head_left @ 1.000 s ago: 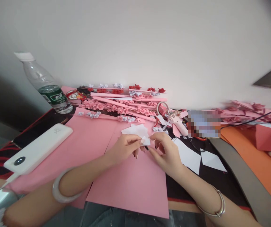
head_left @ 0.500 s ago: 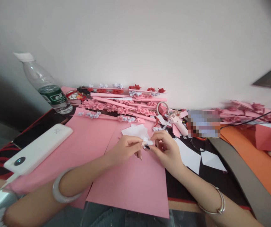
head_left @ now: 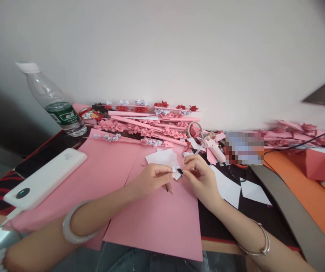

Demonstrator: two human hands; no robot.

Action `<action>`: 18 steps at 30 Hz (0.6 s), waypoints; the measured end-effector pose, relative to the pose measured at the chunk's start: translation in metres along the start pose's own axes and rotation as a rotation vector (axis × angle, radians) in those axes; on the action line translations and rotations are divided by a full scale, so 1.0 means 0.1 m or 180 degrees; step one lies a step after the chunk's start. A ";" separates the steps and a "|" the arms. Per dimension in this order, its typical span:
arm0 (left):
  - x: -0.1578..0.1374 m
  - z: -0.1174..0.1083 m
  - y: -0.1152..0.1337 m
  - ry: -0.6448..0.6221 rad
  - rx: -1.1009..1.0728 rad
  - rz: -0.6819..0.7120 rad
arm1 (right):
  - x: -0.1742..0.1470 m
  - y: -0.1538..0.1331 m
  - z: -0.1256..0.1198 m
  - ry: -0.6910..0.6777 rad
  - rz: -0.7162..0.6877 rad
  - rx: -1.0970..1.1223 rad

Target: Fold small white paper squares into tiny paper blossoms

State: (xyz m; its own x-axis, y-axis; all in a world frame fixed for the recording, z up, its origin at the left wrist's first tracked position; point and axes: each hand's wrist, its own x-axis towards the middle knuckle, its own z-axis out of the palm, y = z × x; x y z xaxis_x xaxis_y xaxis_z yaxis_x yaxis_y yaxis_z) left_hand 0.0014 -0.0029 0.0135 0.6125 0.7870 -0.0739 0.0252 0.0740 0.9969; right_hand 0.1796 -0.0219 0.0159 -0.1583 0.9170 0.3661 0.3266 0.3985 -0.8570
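On my feed the left hand (head_left: 154, 176) pinches a small white paper piece (head_left: 177, 176) between thumb and fingers, and the right hand (head_left: 201, 177) is closed narrowly on its other side, thumb laid against it. So the piece sits between both sets of fingertips, above the pink sheets (head_left: 156, 226) spread on the table (head_left: 221, 247). I'd judge this one part-worked: it looks creased, with no petal shape that I can make out (the fingers cover much of it).

Plenty looks done behind it. I count pink paper flowers (head_left: 143, 131) massed along rolled pink strips, red flowers (head_left: 161, 104) near the wall and white flowers (head_left: 153, 142) on the nearest strip; more pink work (head_left: 307, 128) lies at the far right.

What I read as unworked is flat and plain: a white sheet (head_left: 162, 158) just beyond the fingers, a white strip (head_left: 228, 189) beside the right wrist and a white offcut (head_left: 255, 192) further right. The pink sheets are unrolled too. How many more pieces are wanted, I can't tell from here.
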 end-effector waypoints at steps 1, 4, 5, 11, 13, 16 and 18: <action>0.00 0.00 0.00 0.0012 -0.0023 -0.0020 | 0.00 0.01 0.00 -0.0033 0.0035 0.0044; 0.01 0.00 -0.03 0.0031 -0.0095 -0.0043 | 0.01 0.02 0.01 -0.0088 0.0065 0.0094; 0.01 0.00 -0.04 0.0028 -0.0120 -0.0043 | 0.01 0.03 0.01 -0.0096 0.0057 0.0108; 0.02 0.00 -0.07 0.0006 -0.0390 -0.0192 | 0.02 0.03 0.02 -0.0094 0.0068 0.0213; 0.02 0.01 -0.06 -0.0105 -0.0572 -0.0354 | 0.01 0.03 0.03 -0.0073 0.0059 0.0224; 0.02 0.01 -0.04 -0.0228 -0.0901 -0.0542 | 0.00 0.03 0.03 -0.0035 0.0021 0.0205; 0.02 0.00 -0.03 -0.0208 -0.1026 -0.0584 | -0.01 0.05 0.03 -0.0064 0.0001 0.0172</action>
State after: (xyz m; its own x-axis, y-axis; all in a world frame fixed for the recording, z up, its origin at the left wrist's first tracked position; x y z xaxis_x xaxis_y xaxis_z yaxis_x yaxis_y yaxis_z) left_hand 0.0028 -0.0015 0.0099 0.6703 0.7028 -0.2384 -0.1043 0.4073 0.9073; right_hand 0.1788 -0.0210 0.0107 -0.1772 0.9164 0.3589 0.2761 0.3963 -0.8756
